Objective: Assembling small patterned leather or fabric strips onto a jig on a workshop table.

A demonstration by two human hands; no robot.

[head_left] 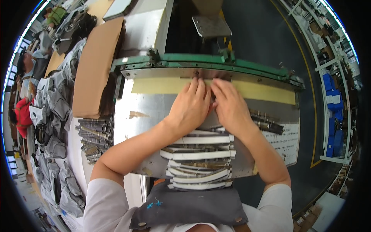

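Note:
My left hand (192, 103) and my right hand (232, 108) lie side by side on a metal worktable, fingertips at the lower edge of a metal bar (162, 73) under a green frame (177, 60). The fingers of both are bent and pressed together; whatever is between them is hidden. A yellow strip (150, 86) runs along the bar, beneath my fingers. A thin dark edge shows at my left fingertips. Nearer to me, several white-and-dark strips (201, 156) are piled crosswise between my forearms. Dark strips (266, 121) lie beside my right wrist.
Bundled strips (94, 139) lie to the left, by a stack of brown cardboard (96, 69). Grey fabric pieces (54, 116) are heaped farther left. A printed sheet (284, 143) lies on the table's right. Shelving with blue bins (334, 96) stands across the dark floor; a stool (211, 27) is beyond the frame.

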